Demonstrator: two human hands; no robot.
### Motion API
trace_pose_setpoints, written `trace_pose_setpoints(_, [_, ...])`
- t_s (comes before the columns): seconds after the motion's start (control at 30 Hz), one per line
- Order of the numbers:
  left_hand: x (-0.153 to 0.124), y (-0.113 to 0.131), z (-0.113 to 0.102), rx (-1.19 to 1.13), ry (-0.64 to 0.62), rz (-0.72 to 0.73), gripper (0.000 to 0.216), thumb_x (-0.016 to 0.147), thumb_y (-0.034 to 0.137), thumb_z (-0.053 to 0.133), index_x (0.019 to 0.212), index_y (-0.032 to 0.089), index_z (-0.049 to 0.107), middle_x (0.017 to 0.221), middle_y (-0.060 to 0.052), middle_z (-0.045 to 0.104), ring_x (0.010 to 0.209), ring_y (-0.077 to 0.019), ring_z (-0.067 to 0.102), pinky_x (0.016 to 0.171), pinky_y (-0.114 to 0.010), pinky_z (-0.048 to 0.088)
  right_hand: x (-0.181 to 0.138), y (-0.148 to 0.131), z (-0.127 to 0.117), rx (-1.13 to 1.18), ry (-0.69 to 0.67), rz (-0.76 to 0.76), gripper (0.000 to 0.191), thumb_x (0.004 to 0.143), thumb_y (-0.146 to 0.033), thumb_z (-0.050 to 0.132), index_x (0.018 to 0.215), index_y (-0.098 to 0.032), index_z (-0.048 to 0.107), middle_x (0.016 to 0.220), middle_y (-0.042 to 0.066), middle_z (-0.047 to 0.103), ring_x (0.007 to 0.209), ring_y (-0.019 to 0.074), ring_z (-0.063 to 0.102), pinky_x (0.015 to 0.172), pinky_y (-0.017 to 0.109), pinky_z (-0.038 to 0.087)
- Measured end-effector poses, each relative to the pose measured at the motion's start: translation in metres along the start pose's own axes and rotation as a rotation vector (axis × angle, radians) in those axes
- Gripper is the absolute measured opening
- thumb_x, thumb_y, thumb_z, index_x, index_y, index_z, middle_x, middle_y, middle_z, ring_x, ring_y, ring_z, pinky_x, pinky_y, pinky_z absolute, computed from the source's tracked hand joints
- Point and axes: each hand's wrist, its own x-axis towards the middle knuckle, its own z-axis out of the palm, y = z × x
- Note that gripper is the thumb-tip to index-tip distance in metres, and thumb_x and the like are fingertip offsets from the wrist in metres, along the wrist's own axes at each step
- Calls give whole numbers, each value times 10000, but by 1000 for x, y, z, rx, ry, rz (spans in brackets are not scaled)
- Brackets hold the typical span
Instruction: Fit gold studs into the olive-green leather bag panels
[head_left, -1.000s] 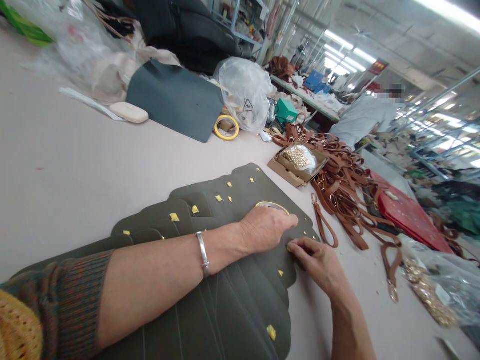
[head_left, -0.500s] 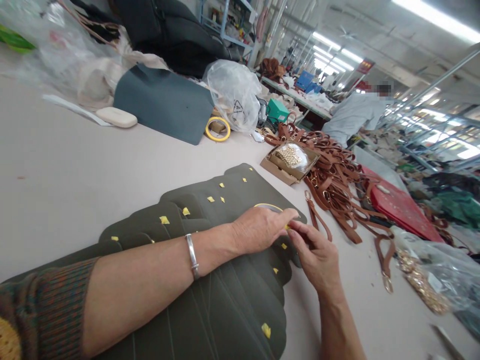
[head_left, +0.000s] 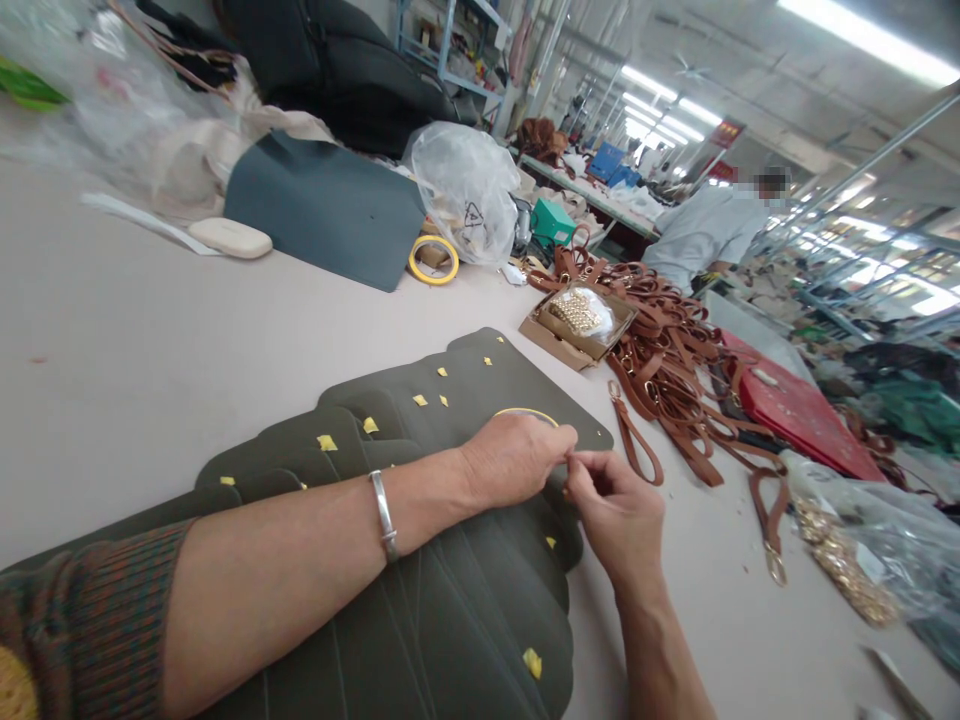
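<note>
My left hand [head_left: 514, 462] is closed around a roll of yellow tape [head_left: 536, 412]; only the roll's far rim shows past the knuckles. Close against its fingertips, my right hand [head_left: 619, 510] is pinched shut, and whatever lies between its thumb and finger is hidden. Both hands are above a spread of overlapping dark olive panels [head_left: 420, 580] with scalloped edges and thin stitch-like lines. Small yellow tape pieces [head_left: 326, 442] are scattered over these panels, one of them a crumpled bit [head_left: 532, 662] near the front.
Right of the panels lie a cardboard box [head_left: 574, 330] of gold-coloured hardware and a heap of brown straps [head_left: 667, 360]. Another yellow tape roll [head_left: 433, 260] stands by a dark grey sheet [head_left: 326, 205] at the back. A co-worker [head_left: 705, 230] bends over farther off.
My right hand has shifted slightly left and its fingers have curled tighter. The yellow bit between the fingertips no longer shows. My left hand and the tape roll have moved a little left.
</note>
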Motion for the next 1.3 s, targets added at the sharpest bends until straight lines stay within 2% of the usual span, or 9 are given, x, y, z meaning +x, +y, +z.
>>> trace_pose_setpoints(0.1, [0,3,-3,8,72,39,111,920,213,467,892,170,566,868,-16,676,803,-163,641,654,-251,439,4,-3,1,393,-57,266,251,749,-421,684,740,-170,669,550,-9,600,480,127,548,475,252,486])
trace_pose_setpoints(0.17, [0,3,-4,18,123,54,117,922,219,460,893,169,562,881,-10,675,798,-154,636,629,-243,421,8,-6,0,545,-53,346,268,711,-421,731,733,-162,664,538,-19,584,468,117,533,462,252,500])
trace_pose_setpoints(0.43, [-3,6,-4,31,246,53,153,931,221,408,897,173,549,868,-6,661,783,-155,619,577,-252,383,14,-21,-1,371,111,339,247,667,-372,768,747,-148,699,562,15,647,472,140,601,436,232,508])
trace_pose_setpoints(0.53, [-4,10,-3,-35,262,89,157,944,228,398,927,173,544,893,-8,666,805,-137,620,611,-238,409,19,-5,-3,532,175,464,234,604,-329,799,665,-144,670,543,-3,613,447,108,562,424,220,522])
trace_pose_setpoints(0.63, [-4,10,0,-18,176,78,121,940,206,429,955,178,545,909,-4,670,803,-135,628,629,-239,432,26,23,-13,642,171,567,289,532,-316,846,679,-129,681,596,0,622,490,97,577,446,206,550])
trace_pose_setpoints(0.77, [-1,4,4,145,-85,16,150,906,112,443,945,175,574,917,-36,676,824,-190,642,648,-293,474,31,57,-26,467,136,525,379,563,-390,849,787,-112,720,693,38,677,569,109,626,487,183,562])
trace_pose_setpoints(0.87, [-1,2,5,186,-201,37,177,905,105,438,930,172,600,960,-65,669,915,-225,627,655,-311,492,30,71,-30,325,60,524,399,598,-423,825,809,-100,723,638,43,672,510,109,601,455,193,534])
trace_pose_setpoints(1.03, [-4,3,5,195,-215,59,197,909,100,426,939,168,609,975,-71,662,947,-242,607,672,-328,501,28,73,-28,152,-40,482,417,651,-476,760,838,-105,728,577,29,652,418,95,524,399,205,449])
trace_pose_setpoints(1.3, [-3,4,4,198,-231,73,205,908,91,424,960,159,610,969,-85,663,941,-241,602,695,-342,501,36,61,-22,-270,-102,392,320,736,-469,632,800,-173,735,567,13,655,458,144,595,457,244,448])
